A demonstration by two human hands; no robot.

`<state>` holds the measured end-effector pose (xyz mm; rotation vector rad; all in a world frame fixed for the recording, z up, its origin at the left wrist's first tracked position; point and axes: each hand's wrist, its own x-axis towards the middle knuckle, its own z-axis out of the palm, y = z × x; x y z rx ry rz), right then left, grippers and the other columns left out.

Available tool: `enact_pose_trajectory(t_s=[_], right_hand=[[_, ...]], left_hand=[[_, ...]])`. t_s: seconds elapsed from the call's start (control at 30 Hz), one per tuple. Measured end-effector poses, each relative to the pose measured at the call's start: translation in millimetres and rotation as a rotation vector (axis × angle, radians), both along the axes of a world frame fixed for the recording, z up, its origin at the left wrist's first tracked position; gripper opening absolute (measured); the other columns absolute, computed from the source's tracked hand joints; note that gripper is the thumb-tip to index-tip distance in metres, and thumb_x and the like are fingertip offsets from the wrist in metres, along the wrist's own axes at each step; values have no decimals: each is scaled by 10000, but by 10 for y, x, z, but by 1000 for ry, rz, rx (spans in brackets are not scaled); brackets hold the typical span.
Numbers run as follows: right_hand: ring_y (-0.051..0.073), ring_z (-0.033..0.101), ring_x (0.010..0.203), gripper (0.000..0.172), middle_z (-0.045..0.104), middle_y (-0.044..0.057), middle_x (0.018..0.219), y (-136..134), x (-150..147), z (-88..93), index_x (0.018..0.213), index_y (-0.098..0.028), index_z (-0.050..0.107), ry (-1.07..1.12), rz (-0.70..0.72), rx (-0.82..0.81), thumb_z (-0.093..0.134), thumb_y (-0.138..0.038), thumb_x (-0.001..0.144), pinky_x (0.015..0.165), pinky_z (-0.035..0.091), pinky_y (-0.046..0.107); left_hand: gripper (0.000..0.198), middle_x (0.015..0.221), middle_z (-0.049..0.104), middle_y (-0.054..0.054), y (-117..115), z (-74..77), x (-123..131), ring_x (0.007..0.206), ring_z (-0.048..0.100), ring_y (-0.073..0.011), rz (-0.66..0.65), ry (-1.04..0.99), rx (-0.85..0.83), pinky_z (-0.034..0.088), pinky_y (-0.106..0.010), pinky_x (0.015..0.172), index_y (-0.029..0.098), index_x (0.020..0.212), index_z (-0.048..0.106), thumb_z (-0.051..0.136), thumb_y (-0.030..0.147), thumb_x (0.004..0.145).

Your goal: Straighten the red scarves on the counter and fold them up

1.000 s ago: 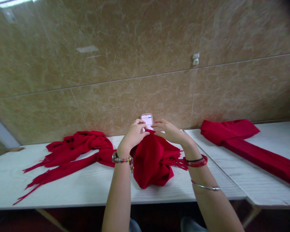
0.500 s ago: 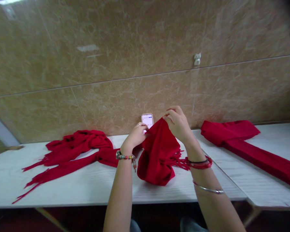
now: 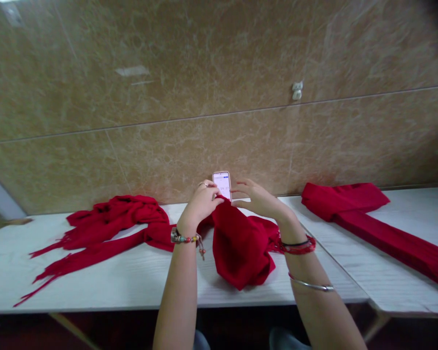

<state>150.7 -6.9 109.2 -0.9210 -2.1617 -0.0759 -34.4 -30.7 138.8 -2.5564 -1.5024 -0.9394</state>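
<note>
A bunched red scarf (image 3: 241,248) lies in front of me, its fringe showing at the right near my wrist. My left hand (image 3: 203,201) pinches the scarf's raised top edge between thumb and fingers. My right hand (image 3: 257,198) is just to the right of that edge, fingers apart and holding nothing. Behind both hands a phone (image 3: 222,181) with a lit screen leans against the wall, its lower part covered by the scarf and fingers. Left of my hands, another rumpled red scarf (image 3: 120,214) spreads its fringed ends to the left.
A red scarf (image 3: 350,204), folded over at its top, lies on the right section of the white table (image 3: 131,287). A seam divides the tabletop. The tan marbled wall (image 3: 190,73) rises behind it, with a small white cat-shaped hook (image 3: 297,91).
My right hand has let go of the scarf and opened, moving slightly left and down. The lifted cloth has sunk lower and slumped toward the front. My left hand still grips it.
</note>
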Motion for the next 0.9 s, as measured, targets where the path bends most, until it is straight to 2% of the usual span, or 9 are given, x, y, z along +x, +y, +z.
enact_pose_trajectory(t_s=[0.17, 0.37, 0.53, 0.73, 0.9], right_hand=[[214, 520, 1084, 224, 560, 92, 1165, -2, -132, 2, 984, -208, 647, -34, 118, -125, 589, -228, 768, 934, 409, 386], [195, 556, 1005, 84, 622, 54, 1041, 33, -55, 2, 798, -203, 656, -10, 185, -265, 605, -231, 738, 905, 415, 362], [173, 582, 853, 156, 640, 33, 886, 78, 11, -16, 806, -184, 616, 149, 177, -305, 615, -302, 703, 802, 448, 333], [187, 587, 785, 196, 638, 40, 797, -10, 125, 91, 734, -184, 579, 442, 34, -162, 616, -371, 688, 739, 451, 330], [186, 584, 744, 163, 633, 28, 749, -92, 140, 159, 713, -195, 588, 408, -60, -26, 588, -359, 719, 718, 446, 329]], left_hand=[[75, 1076, 498, -66, -36, 10, 16, 1079, 474, -212, -57, 34, -5, 362, -358, 971, 168, 750, 668, 595, 159, 762], [76, 1099, 496, -62, -64, 30, -12, 1066, 487, -206, -75, 37, -35, 364, -355, 974, 175, 739, 666, 596, 149, 751], [69, 1083, 515, -57, 0, -20, 8, 1041, 505, -189, -55, 53, -34, 371, -337, 971, 175, 772, 656, 595, 152, 748], [141, 1037, 551, -83, 226, -217, -5, 1012, 529, -178, -34, 72, -73, 381, -300, 964, 140, 789, 667, 546, 78, 749], [276, 1130, 528, -85, 301, -309, 44, 1059, 517, -192, -112, -49, -49, 392, -315, 959, 171, 1011, 631, 622, 175, 735]])
